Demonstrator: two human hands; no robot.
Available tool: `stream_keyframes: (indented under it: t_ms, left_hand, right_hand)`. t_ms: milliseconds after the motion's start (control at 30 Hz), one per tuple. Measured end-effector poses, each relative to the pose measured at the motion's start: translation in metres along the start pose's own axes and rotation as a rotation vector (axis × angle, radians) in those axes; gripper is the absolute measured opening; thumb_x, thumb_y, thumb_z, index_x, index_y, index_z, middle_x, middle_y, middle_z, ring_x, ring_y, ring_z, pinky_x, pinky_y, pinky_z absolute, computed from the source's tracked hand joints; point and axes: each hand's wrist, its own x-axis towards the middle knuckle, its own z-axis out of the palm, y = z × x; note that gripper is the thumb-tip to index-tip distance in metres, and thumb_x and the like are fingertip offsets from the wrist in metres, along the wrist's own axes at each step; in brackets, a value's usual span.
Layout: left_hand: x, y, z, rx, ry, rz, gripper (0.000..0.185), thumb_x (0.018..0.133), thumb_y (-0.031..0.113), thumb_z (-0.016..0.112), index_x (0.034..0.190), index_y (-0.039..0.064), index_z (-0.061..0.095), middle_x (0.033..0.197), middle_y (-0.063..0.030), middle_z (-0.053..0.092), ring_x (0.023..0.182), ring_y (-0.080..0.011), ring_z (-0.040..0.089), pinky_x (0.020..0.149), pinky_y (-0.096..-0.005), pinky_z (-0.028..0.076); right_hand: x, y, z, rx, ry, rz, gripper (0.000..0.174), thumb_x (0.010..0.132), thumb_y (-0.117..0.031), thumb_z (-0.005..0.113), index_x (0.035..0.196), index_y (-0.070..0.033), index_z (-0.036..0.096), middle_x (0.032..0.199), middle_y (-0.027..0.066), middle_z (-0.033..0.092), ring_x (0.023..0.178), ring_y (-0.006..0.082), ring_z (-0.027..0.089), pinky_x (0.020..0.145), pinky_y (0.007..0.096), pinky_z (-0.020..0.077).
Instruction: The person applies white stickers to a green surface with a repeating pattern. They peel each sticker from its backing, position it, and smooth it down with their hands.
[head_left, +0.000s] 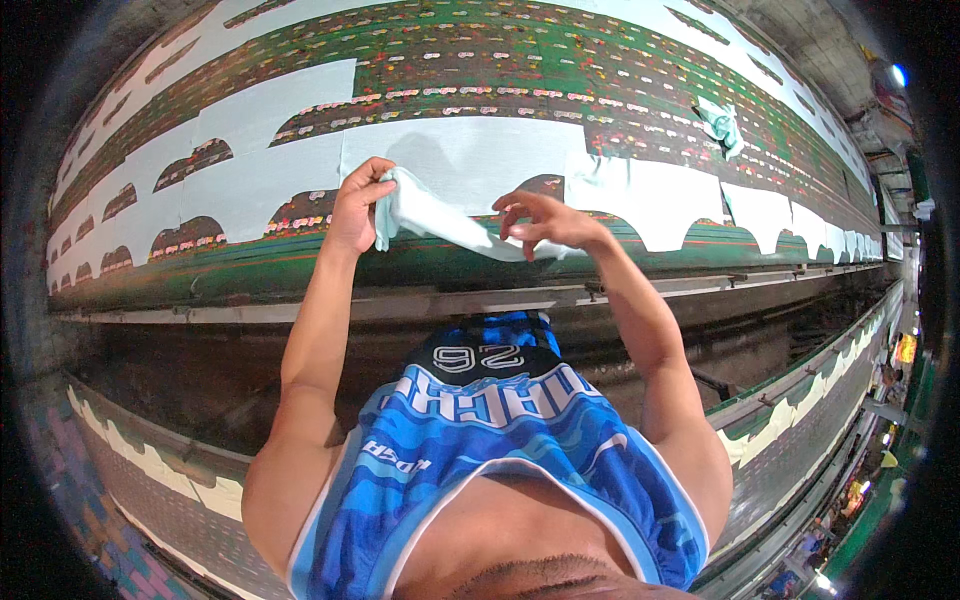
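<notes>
My left hand (360, 202) pinches one end of a pale mint fabric piece (442, 217) between thumb and fingers. The fabric hangs in a bunched, drooping strip toward the right, above the near edge of the long printing table (420, 266). My right hand (551, 221) hovers at its other end with fingers apart and curved; whether a fingertip touches the cloth is unclear. Beneath and beyond my hands, a flat white cut panel (465, 157) lies on the table. To the right is another panel (637, 191), slightly wrinkled at its upper left corner.
More cut panels (255, 184) lie in rows along the table, whose green and dark surface bears repeated prints. A crumpled mint cloth (721, 127) rests farther right. A metal rail (300, 309) edges the table. Behind me stands another long table with cream fabric pieces (780, 420).
</notes>
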Motion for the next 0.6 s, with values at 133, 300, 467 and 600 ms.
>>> stream_keyframes:
  t_ms: [133,300,467,600]
  left_hand:
    - [0.011,-0.001,0.016,0.263,-0.051,0.001,0.012,0.090,0.000,0.062,0.102,0.003,0.063,0.091,0.0000,0.063,0.087,-0.0082,0.058,0.080,-0.0238,0.045]
    - [0.010,0.021,0.043,0.396,-0.089,-0.006,0.013,0.089,0.005,0.069,0.101,0.003,0.063,0.093,-0.0003,0.064,0.087,-0.0094,0.057,0.079,-0.0246,0.045]
    - [0.010,0.035,0.064,0.427,-0.201,0.053,0.014,0.088,0.007,0.073,0.099,0.005,0.064,0.091,0.0016,0.063,0.086,-0.0069,0.056,0.075,-0.0229,0.043]
    - [0.021,0.042,0.051,0.410,-0.216,0.164,0.013,0.087,0.004,0.073,0.095,0.006,0.062,0.088,0.0029,0.061,0.082,-0.0065,0.054,0.074,-0.0223,0.042]
  right_hand:
    - [0.019,0.021,0.005,-0.342,0.170,0.199,0.074,0.086,-0.048,0.076,0.140,-0.005,0.051,0.112,0.0169,0.065,0.074,0.0214,0.066,0.070,0.0349,0.0572]
    - [0.042,0.033,0.013,-0.483,0.393,-0.258,0.072,0.080,-0.049,0.080,0.138,-0.013,0.056,0.114,0.0134,0.059,0.109,0.0289,0.061,0.096,0.0437,0.0500]
    - [0.054,0.001,0.027,-0.373,0.328,-0.391,0.020,0.094,-0.017,0.070,0.101,0.000,0.069,0.104,0.0084,0.064,0.099,0.0192,0.061,0.088,0.0337,0.0475]
    - [0.037,0.001,0.014,-0.103,0.305,-0.150,0.021,0.099,-0.017,0.063,0.105,0.002,0.066,0.087,0.0006,0.064,0.086,0.0089,0.056,0.078,0.0281,0.0456]
